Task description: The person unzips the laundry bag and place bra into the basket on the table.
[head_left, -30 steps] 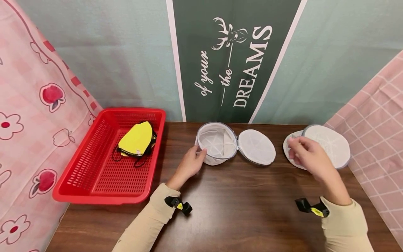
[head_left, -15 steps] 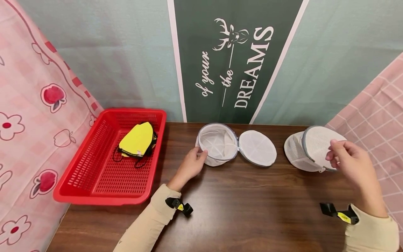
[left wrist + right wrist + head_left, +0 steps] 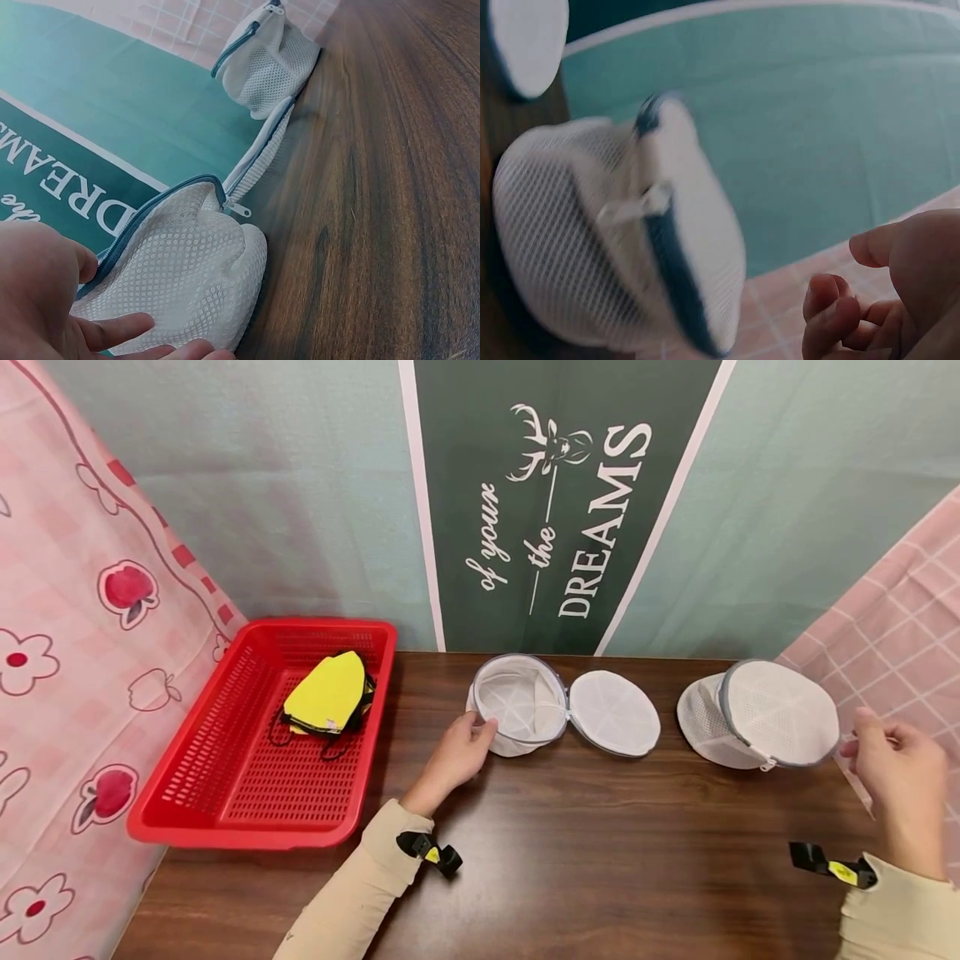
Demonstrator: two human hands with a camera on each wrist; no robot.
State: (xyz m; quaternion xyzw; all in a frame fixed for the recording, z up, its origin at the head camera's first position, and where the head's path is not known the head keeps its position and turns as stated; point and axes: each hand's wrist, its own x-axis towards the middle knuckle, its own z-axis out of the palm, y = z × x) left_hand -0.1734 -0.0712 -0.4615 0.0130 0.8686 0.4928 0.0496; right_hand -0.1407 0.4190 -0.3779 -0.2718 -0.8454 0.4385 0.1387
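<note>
A round white mesh bag [image 3: 517, 702] with a grey-blue zip rim stands unzipped, its lid [image 3: 615, 713] folded out to the right. My left hand [image 3: 453, 756] touches this bag's near left side; in the left wrist view the thumb lies at the rim and the fingers are loosely extended beside the mesh [image 3: 180, 270]. Farther right, a second mesh bag [image 3: 705, 727] leans tilted, its lid [image 3: 783, 714] over it and a zip pull at the near edge. My right hand [image 3: 900, 777] hovers empty just right of that lid, fingers loosely curled.
A red perforated basket [image 3: 375, 727] on the left holds a yellow item [image 3: 326, 693] with black trim and cords. Bare brown table [image 3: 585, 860] lies in front of the bags. A printed curtain [image 3: 300, 510] hangs behind, pink cloths [image 3: 930, 635] at both sides.
My right hand has moved right, from above the second bag to beyond its lid. That bag's lid and body stand farther apart and more tilted. My left hand has hardly moved.
</note>
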